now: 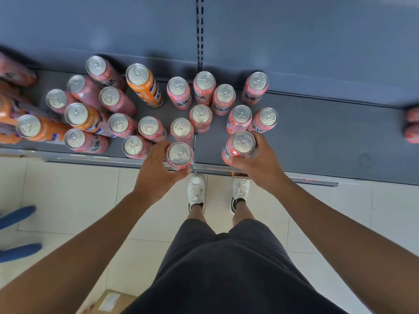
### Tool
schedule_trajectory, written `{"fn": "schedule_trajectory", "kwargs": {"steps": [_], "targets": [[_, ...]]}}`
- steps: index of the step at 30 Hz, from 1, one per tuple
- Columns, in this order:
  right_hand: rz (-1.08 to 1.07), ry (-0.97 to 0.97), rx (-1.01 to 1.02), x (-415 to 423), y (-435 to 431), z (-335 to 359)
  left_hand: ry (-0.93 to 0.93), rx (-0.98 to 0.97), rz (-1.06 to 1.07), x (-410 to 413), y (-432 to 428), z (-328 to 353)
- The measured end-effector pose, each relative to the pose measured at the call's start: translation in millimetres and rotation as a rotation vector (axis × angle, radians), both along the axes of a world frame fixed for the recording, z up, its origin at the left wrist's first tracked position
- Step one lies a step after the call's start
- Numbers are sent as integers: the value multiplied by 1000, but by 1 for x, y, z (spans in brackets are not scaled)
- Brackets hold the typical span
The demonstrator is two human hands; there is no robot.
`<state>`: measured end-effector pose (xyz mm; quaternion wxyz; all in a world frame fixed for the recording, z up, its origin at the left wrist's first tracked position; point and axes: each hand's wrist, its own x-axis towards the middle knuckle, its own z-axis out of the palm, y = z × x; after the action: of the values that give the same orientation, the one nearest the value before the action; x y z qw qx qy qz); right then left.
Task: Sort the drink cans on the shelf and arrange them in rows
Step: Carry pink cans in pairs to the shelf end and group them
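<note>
Several tall pink cans and a few orange cans stand upright and unsorted on a dark grey shelf point(328, 141). My left hand point(156, 171) grips a pink can point(179, 154) at the shelf's front edge, near the middle seam. My right hand point(258, 162) grips another pink can point(242, 143) just to the right of it. One orange can point(145, 85) stands among the pink ones at the back. More orange cans point(77, 115) crowd the left side. A loose cluster of pink cans point(201, 114) stands behind my hands.
The shelf's right half is bare up to two pink cans point(411, 125) at the far right edge. A slotted upright point(199, 30) runs up the back panel. Below are a tiled floor, my white shoes, a cardboard box point(111, 301) and blue bars point(18, 217) at left.
</note>
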<state>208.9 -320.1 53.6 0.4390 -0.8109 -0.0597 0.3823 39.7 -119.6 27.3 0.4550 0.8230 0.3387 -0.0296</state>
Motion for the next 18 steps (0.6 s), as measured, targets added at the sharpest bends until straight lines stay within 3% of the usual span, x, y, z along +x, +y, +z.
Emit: {"fn": "schedule_trajectory", "kwargs": {"steps": [4, 8, 18], "targets": [[76, 100, 76, 9, -3, 29, -57, -83, -69, 7, -2, 32], [79, 217, 176, 14, -2, 52, -62, -286, -49, 20, -1, 61], [-392, 554, 488, -11, -11, 91, -182, -722, 144, 46, -14, 107]]}}
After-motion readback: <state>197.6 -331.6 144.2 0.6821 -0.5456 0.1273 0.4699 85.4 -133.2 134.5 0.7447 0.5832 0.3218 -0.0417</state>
